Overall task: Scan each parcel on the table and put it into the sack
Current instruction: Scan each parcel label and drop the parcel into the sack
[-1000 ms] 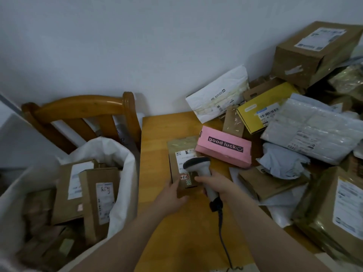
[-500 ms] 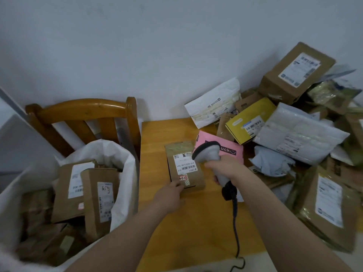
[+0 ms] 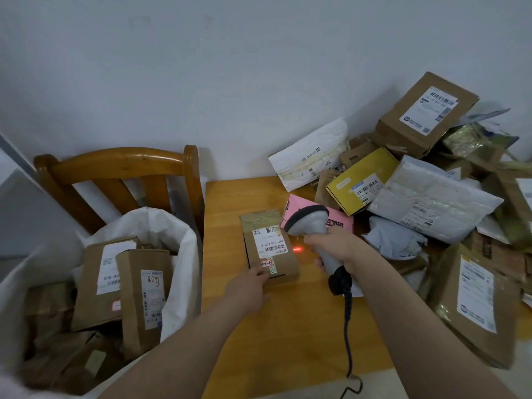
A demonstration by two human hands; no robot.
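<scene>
You are gripping the handheld barcode scanner [image 3: 309, 223] by its handle in your right hand [image 3: 339, 249], tipping its head down toward the small brown parcel [image 3: 259, 223]. The parcel is lying flat on the wooden table [image 3: 288, 341], label [image 3: 270, 242] up. Your left hand [image 3: 247, 289] is pressing straight fingertips on the parcel's near edge, not wrapping it, likely to steady the barcode. The red scan spot [image 3: 297, 249] is falling on bare table just right of the label, so the read is probably not made and the aim needs shifting left. The white sack [image 3: 184, 240], holding brown parcels, is standing open beside the table's left edge, close for the drop.
</scene>
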